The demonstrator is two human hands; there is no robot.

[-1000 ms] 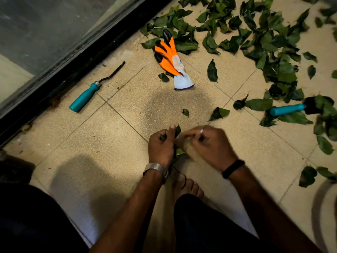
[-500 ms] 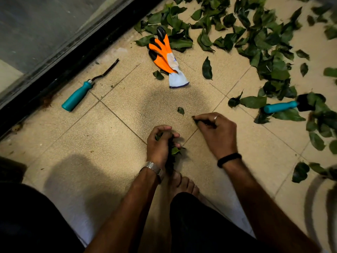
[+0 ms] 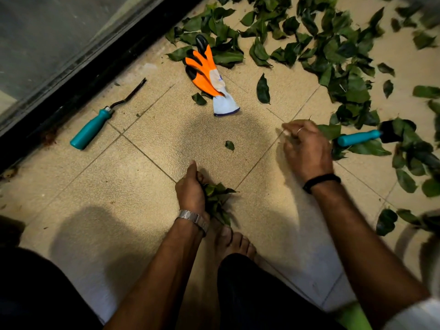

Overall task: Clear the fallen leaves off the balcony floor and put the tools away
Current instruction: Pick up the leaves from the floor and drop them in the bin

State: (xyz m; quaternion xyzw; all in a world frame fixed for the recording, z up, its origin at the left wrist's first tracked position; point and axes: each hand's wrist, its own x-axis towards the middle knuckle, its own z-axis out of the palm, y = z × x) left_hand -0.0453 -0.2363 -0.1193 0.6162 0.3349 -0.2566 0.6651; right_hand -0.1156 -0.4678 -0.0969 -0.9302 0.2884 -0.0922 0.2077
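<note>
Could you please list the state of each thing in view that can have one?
left hand: grips a bunch of leaves
right hand: reaching toward scattered leaves, grip unclear
gloves: lying unworn on floor
hooked tool: lying untouched
teal-handled tool: lying among leaves

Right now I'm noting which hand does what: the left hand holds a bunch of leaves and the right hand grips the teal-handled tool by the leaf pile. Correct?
Not quite. The head view shows the left hand gripping the bunch of leaves, but the right hand isn't gripping the teal-handled tool; that lies on the floor beside it, untouched. The right hand reaches toward a loose leaf.
</note>
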